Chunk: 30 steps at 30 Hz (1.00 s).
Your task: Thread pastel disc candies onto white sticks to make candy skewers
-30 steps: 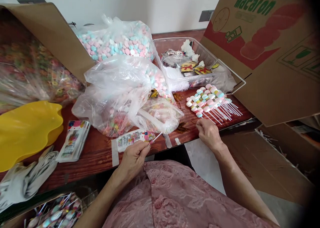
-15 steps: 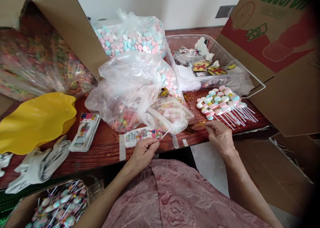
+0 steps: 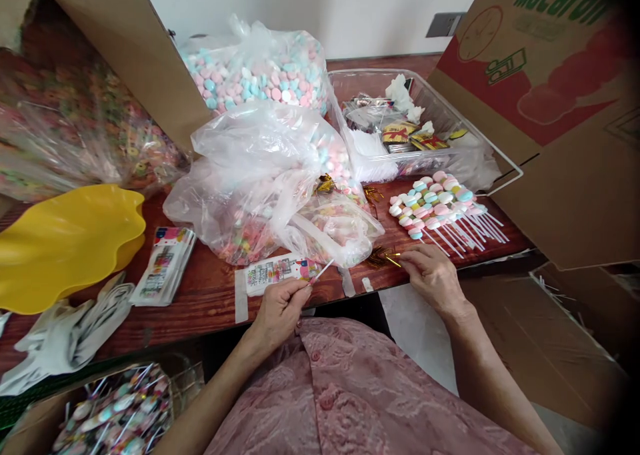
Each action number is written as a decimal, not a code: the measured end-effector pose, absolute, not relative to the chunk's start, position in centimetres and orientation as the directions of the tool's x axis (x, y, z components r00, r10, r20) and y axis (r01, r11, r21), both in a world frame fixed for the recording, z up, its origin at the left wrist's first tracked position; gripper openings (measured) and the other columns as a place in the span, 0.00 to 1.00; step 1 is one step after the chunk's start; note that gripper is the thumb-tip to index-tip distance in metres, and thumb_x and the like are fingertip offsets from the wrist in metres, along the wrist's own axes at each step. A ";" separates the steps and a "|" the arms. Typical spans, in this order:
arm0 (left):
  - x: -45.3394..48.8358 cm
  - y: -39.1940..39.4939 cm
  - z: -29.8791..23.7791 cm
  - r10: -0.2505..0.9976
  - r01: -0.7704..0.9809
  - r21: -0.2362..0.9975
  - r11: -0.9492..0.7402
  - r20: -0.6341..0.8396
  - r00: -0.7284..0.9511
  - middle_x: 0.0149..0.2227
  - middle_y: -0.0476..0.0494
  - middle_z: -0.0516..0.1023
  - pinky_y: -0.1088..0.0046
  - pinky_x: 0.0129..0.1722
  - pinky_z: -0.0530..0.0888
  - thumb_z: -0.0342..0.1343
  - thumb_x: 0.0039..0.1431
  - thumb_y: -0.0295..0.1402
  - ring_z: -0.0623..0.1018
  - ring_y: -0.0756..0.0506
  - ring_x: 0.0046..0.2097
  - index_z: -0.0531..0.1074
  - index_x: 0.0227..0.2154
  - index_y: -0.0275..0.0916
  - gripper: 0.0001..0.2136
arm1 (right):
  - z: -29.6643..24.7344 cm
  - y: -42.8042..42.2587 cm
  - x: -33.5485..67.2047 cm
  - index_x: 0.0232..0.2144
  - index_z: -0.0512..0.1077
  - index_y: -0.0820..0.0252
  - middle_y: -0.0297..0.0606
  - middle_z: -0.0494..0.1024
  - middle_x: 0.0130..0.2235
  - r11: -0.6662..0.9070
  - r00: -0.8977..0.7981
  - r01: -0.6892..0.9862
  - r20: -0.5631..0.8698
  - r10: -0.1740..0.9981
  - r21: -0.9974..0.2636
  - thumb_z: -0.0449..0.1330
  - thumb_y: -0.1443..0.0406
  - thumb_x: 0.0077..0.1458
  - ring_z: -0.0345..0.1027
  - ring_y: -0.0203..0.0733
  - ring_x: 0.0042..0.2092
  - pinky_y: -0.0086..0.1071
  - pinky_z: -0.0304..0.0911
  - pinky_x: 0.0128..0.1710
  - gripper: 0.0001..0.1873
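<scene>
My left hand (image 3: 280, 308) is closed in a pinch on a thin white stick (image 3: 321, 270) at the table's near edge, beside a printed clear packet (image 3: 277, 270). My right hand (image 3: 433, 274) rests at the table edge with its fingertips pinched on a gold twist tie (image 3: 391, 260) from a small gold bundle (image 3: 377, 255). Just beyond that hand lies a row of pastel marshmallow sticks (image 3: 440, 207).
Clear bags of pastel candies (image 3: 260, 168) fill the middle of the brown wooden table (image 3: 200, 295). A clear plastic tray (image 3: 430, 135) stands behind, a large cardboard box (image 3: 560, 108) at right, a yellow wavy dish (image 3: 65, 242) at left, and a box of wrapped sticks (image 3: 115, 415) below.
The view has shifted a little. My right hand has slid left along the table edge to the gold ties and pinched one. My left hand keeps hold of the stick.
</scene>
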<state>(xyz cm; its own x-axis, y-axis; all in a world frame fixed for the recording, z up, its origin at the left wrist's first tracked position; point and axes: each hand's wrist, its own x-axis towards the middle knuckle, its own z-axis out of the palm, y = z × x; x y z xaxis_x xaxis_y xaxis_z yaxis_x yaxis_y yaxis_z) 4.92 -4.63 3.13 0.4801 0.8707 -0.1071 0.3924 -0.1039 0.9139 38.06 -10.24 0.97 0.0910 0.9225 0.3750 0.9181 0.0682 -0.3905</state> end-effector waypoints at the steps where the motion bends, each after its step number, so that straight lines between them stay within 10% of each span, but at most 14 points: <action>1: 4.8 -4.7 3.0 0.875 0.395 0.914 -0.093 -0.114 0.470 0.20 0.51 0.64 0.75 0.28 0.61 0.48 0.62 0.38 0.65 0.50 0.26 0.70 0.22 0.37 0.16 | 1.0 -10.3 38.1 0.30 0.76 0.56 0.40 0.78 0.34 0.058 0.108 0.914 0.379 0.919 -0.402 0.55 0.64 0.60 0.70 0.43 0.38 0.38 0.65 0.42 0.11; 12: 4.5 -5.0 2.6 0.892 0.389 0.916 -0.100 -0.091 0.443 0.20 0.51 0.67 0.76 0.28 0.63 0.49 0.62 0.38 0.67 0.50 0.26 0.75 0.26 0.37 0.15 | -0.1 -8.7 37.3 0.28 0.76 0.55 0.37 0.80 0.34 -0.290 0.355 0.912 0.203 0.912 -0.292 0.57 0.63 0.54 0.69 0.40 0.32 0.32 0.54 0.29 0.08; 30: 4.3 -4.8 2.6 0.888 0.350 0.936 -0.018 -0.146 0.436 0.21 0.52 0.65 0.76 0.28 0.63 0.50 0.61 0.39 0.66 0.52 0.25 0.72 0.25 0.36 0.14 | 1.2 -9.3 36.6 0.37 0.77 0.57 0.40 0.77 0.38 -0.087 0.223 0.935 0.378 0.898 -0.344 0.57 0.61 0.58 0.71 0.41 0.36 0.32 0.64 0.34 0.10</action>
